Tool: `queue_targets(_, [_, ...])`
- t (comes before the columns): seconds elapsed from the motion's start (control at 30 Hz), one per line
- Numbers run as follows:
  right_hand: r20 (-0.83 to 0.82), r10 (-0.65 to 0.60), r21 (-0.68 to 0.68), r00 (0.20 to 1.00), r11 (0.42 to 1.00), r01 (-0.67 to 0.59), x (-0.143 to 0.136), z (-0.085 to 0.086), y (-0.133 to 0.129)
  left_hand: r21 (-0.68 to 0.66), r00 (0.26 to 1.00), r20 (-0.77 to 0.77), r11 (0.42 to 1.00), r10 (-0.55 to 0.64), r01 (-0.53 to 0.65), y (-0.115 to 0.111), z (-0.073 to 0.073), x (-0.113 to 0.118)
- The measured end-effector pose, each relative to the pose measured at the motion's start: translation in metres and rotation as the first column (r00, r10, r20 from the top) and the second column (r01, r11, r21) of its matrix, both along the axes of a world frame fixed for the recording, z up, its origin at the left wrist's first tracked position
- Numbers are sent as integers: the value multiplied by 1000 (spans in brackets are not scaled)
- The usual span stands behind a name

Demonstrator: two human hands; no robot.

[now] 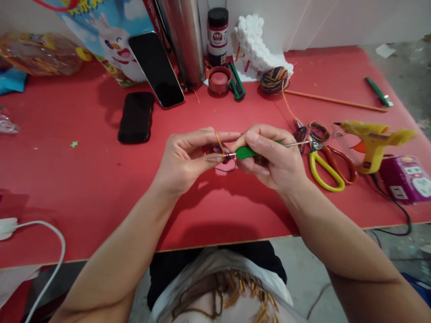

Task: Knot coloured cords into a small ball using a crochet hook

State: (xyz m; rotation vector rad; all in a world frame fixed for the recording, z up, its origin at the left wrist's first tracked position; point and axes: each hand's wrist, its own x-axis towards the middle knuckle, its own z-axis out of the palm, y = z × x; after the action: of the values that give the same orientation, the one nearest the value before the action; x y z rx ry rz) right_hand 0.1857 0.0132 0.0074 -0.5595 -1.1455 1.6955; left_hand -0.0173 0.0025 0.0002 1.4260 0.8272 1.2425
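Note:
Both hands meet above the red table (101,188). My right hand (272,152) is closed round the green handle of a crochet hook (247,153), whose thin metal tip points left. Between thumb and fingers, my left hand (188,157) pinches a small piece of multicoloured crochet (227,157), partly hidden by the fingers. The hook's tip is at this piece. An orange strand of yarn (219,140) runs over the left index finger. Behind the hands lies a ball of multicoloured yarn (274,80), with a strand leading toward loose yarn (318,131) right of my right hand.
Yellow-and-red-handled scissors (326,168), a yellow glue gun (373,139) and a purple box (406,179) are at the right. A phone (156,69), a black case (136,117), a steel flask (186,40), a dark jar (217,36) and a green cutter (236,83) stand or lie behind.

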Motion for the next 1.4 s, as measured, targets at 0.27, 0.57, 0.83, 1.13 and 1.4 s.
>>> queue_targets(0.27, [-47, -144, -55, 988, 988, 141, -12, 0, -4, -9, 970, 160, 982, 186, -187, -11, -1, 21])
queue_targets(0.57, [-100, -104, -251, 990, 965, 76, -17, -3, 5, -50, 982, 89, 985, 169, -165, -5, 8, 8])
queue_targets(0.83, [-116, -100, -277, 988, 959, 65, -21, -6, 0, -112, 978, 95, 978, 188, -177, -3, 1, 7])
queue_targets(1.13, [-128, -115, -189, 985, 978, 90, -22, -13, 0, -151, 974, 135, 975, 184, -164, -4, 2, 12])
queue_targets(1.4, [-108, -137, -205, 985, 972, 113, -25, -15, 0, -186, 970, 118, 964, 212, -188, -3, 0, 10])
